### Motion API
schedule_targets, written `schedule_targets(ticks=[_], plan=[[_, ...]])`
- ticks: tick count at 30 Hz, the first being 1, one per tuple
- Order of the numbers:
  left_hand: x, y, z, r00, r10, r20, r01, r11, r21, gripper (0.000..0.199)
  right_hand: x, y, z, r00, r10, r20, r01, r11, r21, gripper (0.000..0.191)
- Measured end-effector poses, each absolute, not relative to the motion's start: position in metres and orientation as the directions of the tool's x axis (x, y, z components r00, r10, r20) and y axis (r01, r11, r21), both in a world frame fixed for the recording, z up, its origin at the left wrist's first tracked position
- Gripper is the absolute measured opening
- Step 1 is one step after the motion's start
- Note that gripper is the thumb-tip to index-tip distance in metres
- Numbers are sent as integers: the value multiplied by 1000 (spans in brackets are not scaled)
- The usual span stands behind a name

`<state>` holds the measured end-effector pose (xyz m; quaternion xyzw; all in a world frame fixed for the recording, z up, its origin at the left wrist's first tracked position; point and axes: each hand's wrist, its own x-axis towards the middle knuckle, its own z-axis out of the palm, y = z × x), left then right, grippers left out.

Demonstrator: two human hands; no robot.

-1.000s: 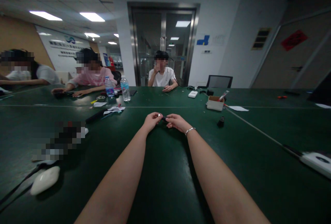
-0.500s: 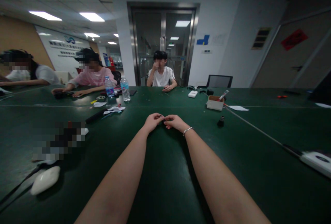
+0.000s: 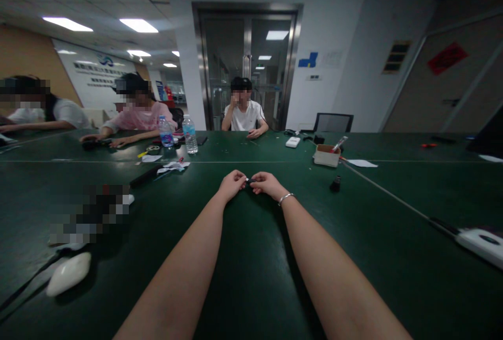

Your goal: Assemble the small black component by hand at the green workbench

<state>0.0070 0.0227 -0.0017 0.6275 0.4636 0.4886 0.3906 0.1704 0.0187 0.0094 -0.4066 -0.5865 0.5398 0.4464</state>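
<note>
Above the middle of the green table (image 3: 251, 235), my left hand (image 3: 231, 185) and my right hand (image 3: 267, 185) face each other with pinched fingers. Between the fingertips shows a small dark object (image 3: 249, 180) with a light, shiny bit at its left end. My right fingers grip its dark part, and my left fingers close on its left end. Its exact shape is too small to make out. A silver bracelet (image 3: 285, 199) circles my right wrist.
Right of my hands stand a small black item (image 3: 335, 184) and a cardboard box (image 3: 327, 156). Two bottles (image 3: 190, 134) stand back left. Near left lies a white mouse-like object (image 3: 69, 274); a white power strip (image 3: 481, 244) lies right. Three people sit across.
My fingertips have drawn slightly apart, so more of the small dark object shows between them. The forearms have hardly moved.
</note>
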Motion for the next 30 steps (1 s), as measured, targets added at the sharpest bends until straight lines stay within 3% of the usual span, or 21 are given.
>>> schedule_targets(ticks=[7, 13, 18, 23, 30], plan=[[2, 18, 5, 50, 954, 295, 507, -279, 815, 43, 170, 16, 12, -284, 954, 92, 0, 96, -995, 24], [5, 9, 12, 40, 953, 299, 606, -261, 751, 54, 170, 14, 13, -313, 946, 81, -26, 76, -997, 16], [5, 9, 12, 31, 954, 298, 580, -260, 772, 50, 171, 16, 11, -319, 944, 89, -63, 73, -995, 15], [4, 12, 6, 43, 922, 385, 549, -343, 762, 37, 171, 16, 11, -327, 942, 80, -72, 60, -996, 17], [2, 27, -4, 124, 935, 331, 226, -352, 909, 24, 173, 14, 13, -278, 959, 55, -89, 32, -995, 17]])
